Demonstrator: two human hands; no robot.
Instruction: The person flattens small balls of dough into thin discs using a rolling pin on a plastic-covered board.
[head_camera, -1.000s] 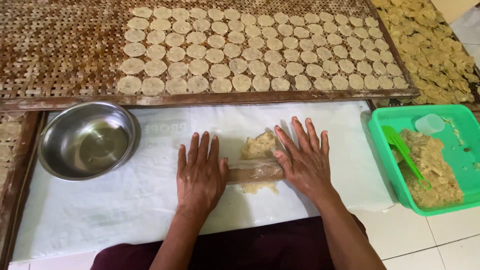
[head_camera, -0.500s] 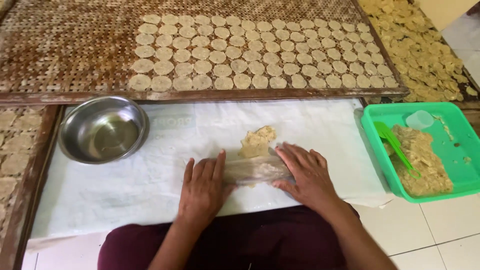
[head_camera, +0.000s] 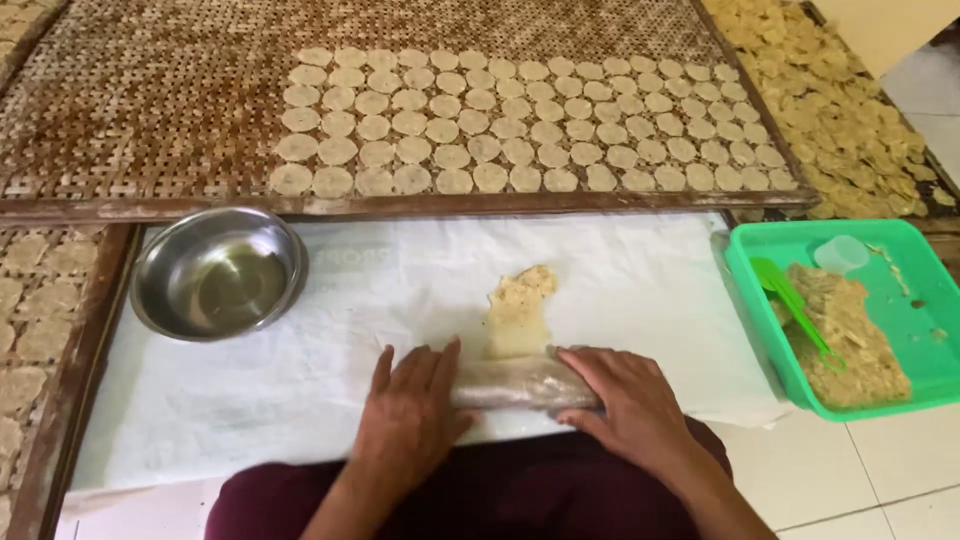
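My left hand (head_camera: 412, 412) and my right hand (head_camera: 628, 406) lie palm down on the two ends of a pale, shiny rolling pin (head_camera: 520, 384). The pin rests across the near edge of a white plastic sheet (head_camera: 300, 380). Just beyond the pin, a thin flattened strip of yellowish dough (head_camera: 518, 312) stretches away from me on the sheet. Its far end is rough and crumbly. My fingers are spread flat, pressing on the pin rather than wrapped around it.
A steel bowl (head_camera: 218, 272) holding some liquid sits at the sheet's left. A green plastic tray (head_camera: 900, 250) at right holds dough, a green scraper (head_camera: 794, 306) and a small clear cup. A woven bamboo rack (head_camera: 150, 100) with several rows of round dough discs lies beyond.
My hands have drawn the rolling pin back toward my body. More of the flattened dough shows beyond it, stretched longer and thinner.
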